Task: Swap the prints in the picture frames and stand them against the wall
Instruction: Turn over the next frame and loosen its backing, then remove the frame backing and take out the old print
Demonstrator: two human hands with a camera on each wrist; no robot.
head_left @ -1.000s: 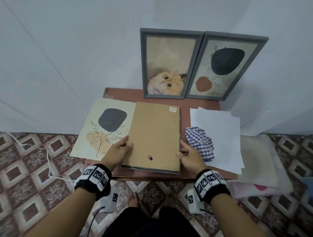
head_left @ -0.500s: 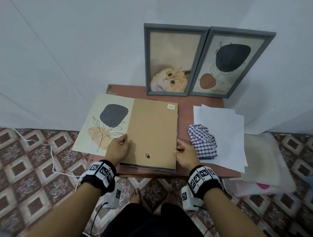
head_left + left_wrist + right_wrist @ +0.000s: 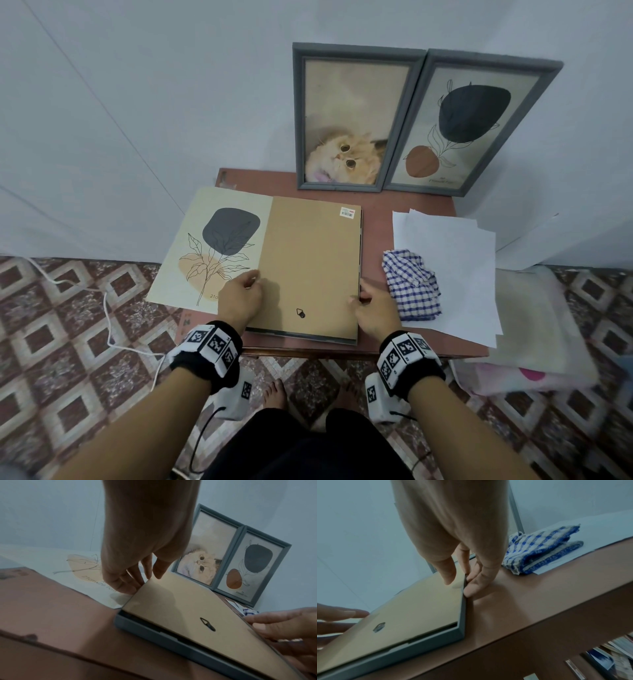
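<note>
Both hands, left (image 3: 239,301) and right (image 3: 375,310), grip the face-down frame (image 3: 308,270); loose print (image 3: 209,246) left of it, cloth (image 3: 411,284) right, on the reddish surface (image 3: 376,219).

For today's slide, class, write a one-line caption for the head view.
Both hands, left hand and right hand, hold the sides of a face-down grey picture frame on the reddish-brown table.

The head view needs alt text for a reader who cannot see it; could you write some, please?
Both hands, left hand and right hand, hold the sides of a face-down picture frame on a small table. Two framed prints lean against the wall behind.
</note>
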